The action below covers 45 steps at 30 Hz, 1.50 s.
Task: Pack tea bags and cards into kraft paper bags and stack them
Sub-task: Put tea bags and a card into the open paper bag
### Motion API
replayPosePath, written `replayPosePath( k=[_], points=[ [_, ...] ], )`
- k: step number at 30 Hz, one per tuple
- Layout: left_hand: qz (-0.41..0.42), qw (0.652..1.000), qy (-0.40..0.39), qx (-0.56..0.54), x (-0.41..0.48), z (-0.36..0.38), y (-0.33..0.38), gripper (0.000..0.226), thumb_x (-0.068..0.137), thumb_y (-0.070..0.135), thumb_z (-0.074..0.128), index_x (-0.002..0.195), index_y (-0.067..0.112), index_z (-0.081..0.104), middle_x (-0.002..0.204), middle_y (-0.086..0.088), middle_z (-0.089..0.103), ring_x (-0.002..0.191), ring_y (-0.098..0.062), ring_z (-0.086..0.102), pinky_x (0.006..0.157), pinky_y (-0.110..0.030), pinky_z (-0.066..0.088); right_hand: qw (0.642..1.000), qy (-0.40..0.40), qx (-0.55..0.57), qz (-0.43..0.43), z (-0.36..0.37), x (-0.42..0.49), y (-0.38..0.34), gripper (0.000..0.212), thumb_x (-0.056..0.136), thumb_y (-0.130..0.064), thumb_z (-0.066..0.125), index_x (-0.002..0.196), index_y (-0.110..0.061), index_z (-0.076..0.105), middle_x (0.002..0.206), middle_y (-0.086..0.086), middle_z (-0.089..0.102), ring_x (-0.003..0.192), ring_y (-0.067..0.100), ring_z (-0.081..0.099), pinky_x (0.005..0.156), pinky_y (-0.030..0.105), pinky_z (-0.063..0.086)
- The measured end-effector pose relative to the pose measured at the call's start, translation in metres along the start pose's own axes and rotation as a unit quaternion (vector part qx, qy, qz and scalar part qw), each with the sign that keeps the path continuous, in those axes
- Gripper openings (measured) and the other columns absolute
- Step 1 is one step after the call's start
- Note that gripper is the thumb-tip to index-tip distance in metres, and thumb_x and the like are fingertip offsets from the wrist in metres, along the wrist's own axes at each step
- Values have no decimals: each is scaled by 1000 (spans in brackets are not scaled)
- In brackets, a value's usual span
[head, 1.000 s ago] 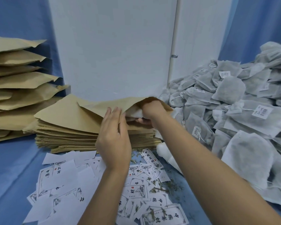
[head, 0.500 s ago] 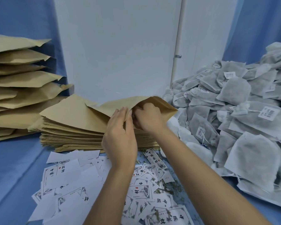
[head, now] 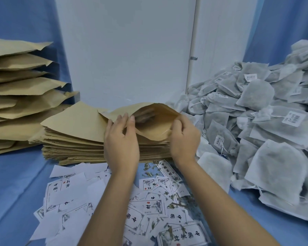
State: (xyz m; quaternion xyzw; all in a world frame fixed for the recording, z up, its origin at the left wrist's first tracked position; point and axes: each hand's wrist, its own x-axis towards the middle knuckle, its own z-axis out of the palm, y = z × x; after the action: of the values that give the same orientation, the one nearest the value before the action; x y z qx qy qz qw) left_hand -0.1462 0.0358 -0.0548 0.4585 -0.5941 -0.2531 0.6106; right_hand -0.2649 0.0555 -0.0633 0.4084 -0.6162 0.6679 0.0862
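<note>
Pulled out of the mouth, my right hand (head: pixel 183 137) now pinches the right lip of the kraft paper bag (head: pixel 156 128) between my hands, my left hand (head: pixel 121 139) its left lip; I'd keep it gaping for one of the cards (head: pixel 146 208) beneath my wrists.

"中国茶材" on the cards (head: pixel 168 172)

Right hand (head: pixel 184 139) was wrist-deep in the paper bag (head: pixel 156 125) 1 s ago; it's out now, pinching the near right edge of the mouth. Left hand (head: pixel 121 141) went from lying flat against the bag to gripping the left edge. Mouth now gapes wide, inside showing. The white tea bag seen at the opening is out of sight.
</note>
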Motion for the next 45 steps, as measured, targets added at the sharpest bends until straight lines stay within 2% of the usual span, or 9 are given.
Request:
replayPosePath(
  k=[4, 7, 10, 18, 27, 34, 37, 40, 45],
  points=[
    [-19, 999, -20, -29, 3, -2, -1, 38, 99, 38, 41, 134, 28, 52, 143, 11, 46, 138, -8, 31, 111, -31, 26, 992, -21, -92, 90, -10, 1, 37, 11, 86, -17, 47, 90, -22, 55, 88, -10, 57, 91, 16, 54, 67, 28, 37],
    [-19, 999, -20, -44, 3, -3, 1, 38, 99, 36, 40, 132, 26, 55, 140, 10, 50, 136, -10, 35, 113, -37, 29, 942, -194, -264, 65, -9, 1, 61, 41, 87, -20, 55, 127, -11, 51, 130, 8, 50, 125, 27, 39, 102, 35, 34],
    [-23, 999, -14, -37, 3, -5, 1, 39, 99, 38, 38, 128, 24, 60, 133, 4, 57, 131, -17, 42, 107, -44, 36, 926, -216, -302, 72, -7, -2, 71, 57, 88, -7, 49, 143, -7, 32, 146, 18, 36, 137, 32, 29, 114, 40, 22],
    [-22, 999, -9, -46, 4, -6, 0, 38, 100, 37, 37, 125, 22, 62, 120, 1, 64, 115, -16, 53, 98, -35, 43, 994, 81, -53, 52, -23, -3, 49, 26, 80, -21, 32, 86, -17, 57, 80, 0, 56, 78, 23, 52, 65, 34, 35],
    [3, 1000, -20, -17, 2, -2, -4, 39, 101, 37, 35, 123, 21, 62, 121, 1, 63, 119, -19, 51, 99, -41, 43, 968, 134, 161, -139, -43, 23, -10, 24, 74, -13, 36, 65, -11, 58, 61, 5, 53, 59, 17, 45, 57, 29, 33],
    [76, 995, -35, 46, -3, 4, -6, 37, 100, 34, 40, 127, 19, 60, 130, 3, 59, 128, -18, 45, 98, -30, 39, 885, -88, -334, -311, -13, 10, -14, 6, 74, -12, 63, 78, -9, 66, 82, 6, 66, 83, 29, 56, 71, 35, 30],
    [97, 990, -49, 90, -8, 8, -9, 39, 99, 36, 41, 130, 20, 58, 133, 4, 57, 132, -18, 38, 100, -26, 31, 901, -238, -283, -226, 3, 18, -18, 18, 86, -9, 53, 102, -5, 59, 106, 12, 58, 97, 30, 52, 77, 35, 37],
    [91, 991, -46, 82, -10, 9, -10, 39, 99, 38, 42, 130, 21, 57, 132, 5, 57, 133, -17, 37, 96, -20, 28, 892, -329, -254, -180, 17, 30, -22, 12, 90, -16, 56, 89, -5, 60, 99, 15, 60, 86, 28, 54, 74, 35, 44],
    [75, 996, -36, 32, -10, 10, -8, 37, 98, 36, 43, 129, 20, 59, 131, 6, 58, 132, -18, 39, 101, -21, 29, 891, -328, -291, -117, 35, 41, -24, 19, 87, -17, 54, 80, -4, 66, 84, 11, 68, 77, 26, 60, 62, 31, 43]
  ],
)
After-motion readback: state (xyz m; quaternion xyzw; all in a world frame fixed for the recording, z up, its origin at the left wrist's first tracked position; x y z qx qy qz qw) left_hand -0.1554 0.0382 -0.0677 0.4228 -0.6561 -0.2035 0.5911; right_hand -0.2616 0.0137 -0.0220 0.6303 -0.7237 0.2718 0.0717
